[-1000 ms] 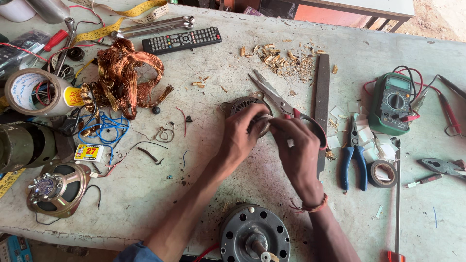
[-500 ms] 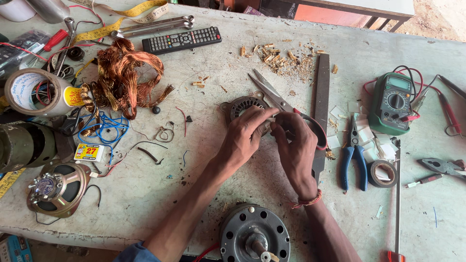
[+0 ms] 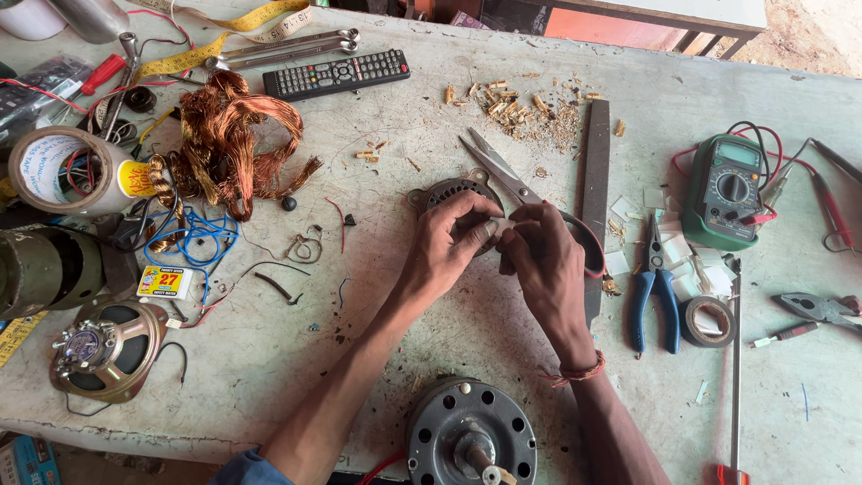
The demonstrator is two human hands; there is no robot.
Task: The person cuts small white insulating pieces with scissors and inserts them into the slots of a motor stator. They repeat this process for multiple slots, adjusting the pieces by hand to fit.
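A round grey motor stator (image 3: 442, 190) lies on the worktable, mostly covered by my hands. My left hand (image 3: 452, 241) curls over it from the left, with the fingertips bent down at its right side. My right hand (image 3: 544, 260) meets it from the right. Both sets of fingertips pinch a small pale strip (image 3: 495, 225) just over the stator's edge. Scissors (image 3: 503, 172) with a red handle loop run from above the stator to under my right hand. What lies beneath my palms is hidden.
A motor housing with a shaft (image 3: 470, 436) sits at the near edge between my forearms. Copper wire bundle (image 3: 235, 142), remote (image 3: 335, 74), tape roll (image 3: 56, 171) and speaker (image 3: 105, 348) lie left. A flat file (image 3: 594, 171), blue pliers (image 3: 653, 301), multimeter (image 3: 724, 190) and tape ring (image 3: 707, 321) lie right.
Both hands have stayed over the stator. My right hand has shifted slightly up and its fingertips have closed in against the left fingertips.
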